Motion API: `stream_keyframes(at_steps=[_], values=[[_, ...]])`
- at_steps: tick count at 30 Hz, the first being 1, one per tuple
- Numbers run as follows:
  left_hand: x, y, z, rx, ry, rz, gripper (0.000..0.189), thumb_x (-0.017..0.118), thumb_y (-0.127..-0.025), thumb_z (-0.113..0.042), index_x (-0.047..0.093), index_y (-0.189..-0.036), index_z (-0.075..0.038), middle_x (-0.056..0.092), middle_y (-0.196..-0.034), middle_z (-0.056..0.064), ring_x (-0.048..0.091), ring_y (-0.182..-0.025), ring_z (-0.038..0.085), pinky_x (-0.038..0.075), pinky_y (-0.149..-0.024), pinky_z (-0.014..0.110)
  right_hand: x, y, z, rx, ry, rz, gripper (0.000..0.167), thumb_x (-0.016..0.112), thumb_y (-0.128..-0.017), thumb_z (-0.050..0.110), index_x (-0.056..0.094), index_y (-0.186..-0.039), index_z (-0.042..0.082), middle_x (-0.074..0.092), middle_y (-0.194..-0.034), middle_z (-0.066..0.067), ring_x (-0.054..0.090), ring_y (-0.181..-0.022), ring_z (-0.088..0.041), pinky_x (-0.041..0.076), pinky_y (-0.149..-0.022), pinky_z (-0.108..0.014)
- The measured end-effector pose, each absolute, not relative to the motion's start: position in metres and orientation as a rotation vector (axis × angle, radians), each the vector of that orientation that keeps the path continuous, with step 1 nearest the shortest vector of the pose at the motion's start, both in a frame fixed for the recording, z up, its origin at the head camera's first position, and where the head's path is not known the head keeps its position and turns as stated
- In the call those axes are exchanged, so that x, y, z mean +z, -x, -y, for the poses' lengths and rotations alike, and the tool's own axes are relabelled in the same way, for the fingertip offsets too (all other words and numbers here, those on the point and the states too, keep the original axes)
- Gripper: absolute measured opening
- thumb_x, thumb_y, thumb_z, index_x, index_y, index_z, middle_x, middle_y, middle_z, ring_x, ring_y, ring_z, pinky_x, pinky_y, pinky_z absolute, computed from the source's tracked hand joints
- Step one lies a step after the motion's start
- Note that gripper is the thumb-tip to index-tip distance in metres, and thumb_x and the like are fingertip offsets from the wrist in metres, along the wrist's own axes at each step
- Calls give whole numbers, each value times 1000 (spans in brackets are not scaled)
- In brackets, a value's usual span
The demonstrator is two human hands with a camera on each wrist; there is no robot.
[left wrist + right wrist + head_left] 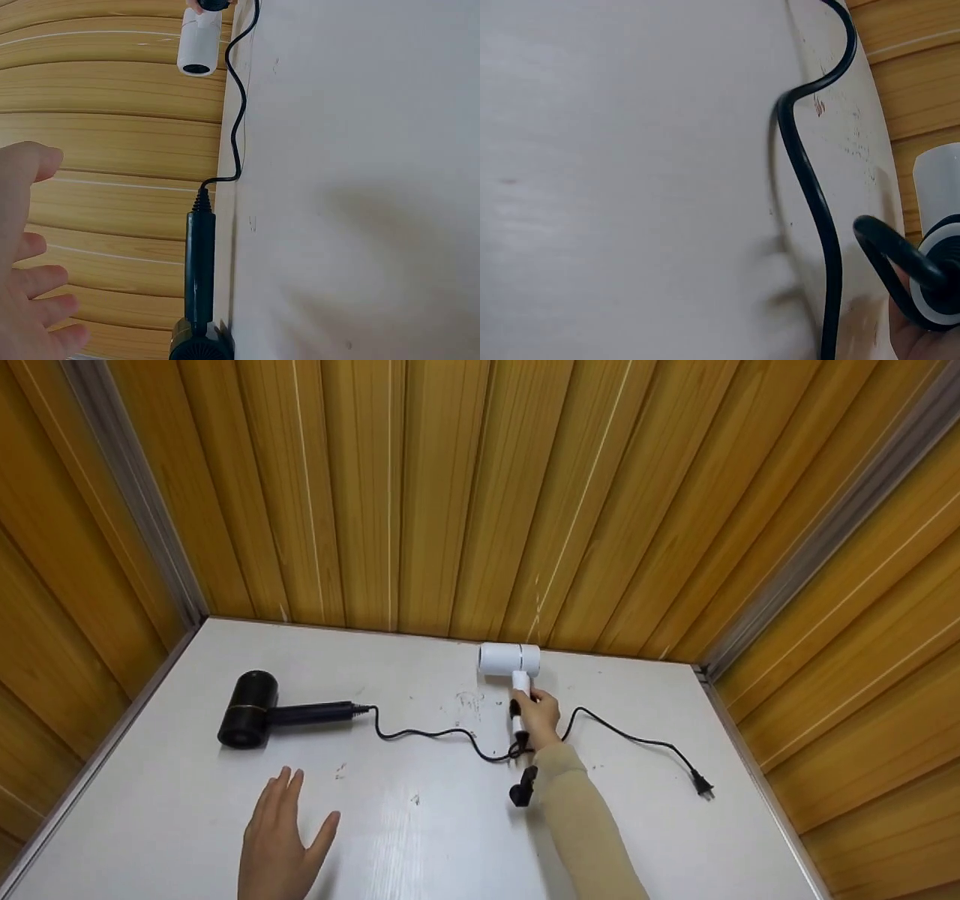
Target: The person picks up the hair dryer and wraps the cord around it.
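In the head view, my right hand (541, 715) grips the handle of a white hair dryer (501, 659) at the back of the white table. The dryer's barrel lies crosswise near the wall, and its handle points toward me. In the right wrist view, the round handle end with its black cord (900, 251) shows close up. My left hand (277, 840) hovers over the front left, fingers extended, thumb spread, holding nothing. Beyond it lies a black hair dryer (247, 709), its handle (311, 713) pointing right. In the left wrist view, that handle appears upright.
From the black dryer a black cord (420, 732) winds toward my right hand. Another stretch of cord (630, 735) runs right to a two-pin plug (702, 784). A black plug (523, 787) sits beside my right forearm. Wood-look panel walls (442, 495) enclose the table (420, 847).
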State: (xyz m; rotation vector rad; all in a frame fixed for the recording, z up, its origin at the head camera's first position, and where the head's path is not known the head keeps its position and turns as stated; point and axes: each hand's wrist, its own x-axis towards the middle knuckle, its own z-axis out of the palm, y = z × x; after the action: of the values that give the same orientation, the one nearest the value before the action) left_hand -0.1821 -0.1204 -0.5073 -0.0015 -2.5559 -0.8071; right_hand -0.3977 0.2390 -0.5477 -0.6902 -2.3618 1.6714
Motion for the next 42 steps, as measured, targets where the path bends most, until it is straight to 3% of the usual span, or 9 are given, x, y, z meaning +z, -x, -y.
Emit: stream_keyframes(at_steps=[8,15,20,26,33,42], values=[[-508,171,130,-862,-69,2596,75,77,-76,-24,42,-133,10,44,-135,30,40,-124,47,36,-91,67,-549,406,-242,1557,679,2387,42,65,-85,28,64,-118,1,65,-113,-17,58,-102,-27,47,-89,-39],[-507,170,134,-902,-123,2714,76,72,-80,-27,37,-137,9,40,-139,30,37,-128,47,34,-97,66,-551,402,-243,1291,689,2559,39,59,-91,30,65,-114,0,67,-108,-18,62,-96,-27,50,-84,-41],[-506,176,141,-856,-78,2654,73,74,-79,-26,41,-134,9,42,-136,30,38,-126,48,34,-96,66,-548,395,-243,1145,749,2671,40,55,-94,34,63,-114,1,68,-106,-17,63,-92,-28,50,-79,-42],[-500,187,159,-748,-33,2490,72,77,-74,-24,46,-130,9,44,-135,32,40,-123,49,35,-91,67,-545,383,-232,902,578,2719,54,51,-94,44,56,-126,1,63,-116,-20,60,-104,-35,47,-85,-48],[-491,202,179,-675,-47,2419,77,77,-72,-26,45,-131,11,39,-137,34,37,-125,51,34,-92,68,-542,352,-220,708,229,2655,60,54,-93,43,45,-139,6,45,-142,-18,41,-130,-37,32,-104,-55],[-487,241,177,-696,-34,2440,76,72,-79,-31,40,-136,9,31,-143,34,29,-131,52,27,-100,67,-537,320,-209,586,22,2594,60,57,-92,43,45,-139,7,42,-145,-16,37,-133,-35,26,-107,-59]])
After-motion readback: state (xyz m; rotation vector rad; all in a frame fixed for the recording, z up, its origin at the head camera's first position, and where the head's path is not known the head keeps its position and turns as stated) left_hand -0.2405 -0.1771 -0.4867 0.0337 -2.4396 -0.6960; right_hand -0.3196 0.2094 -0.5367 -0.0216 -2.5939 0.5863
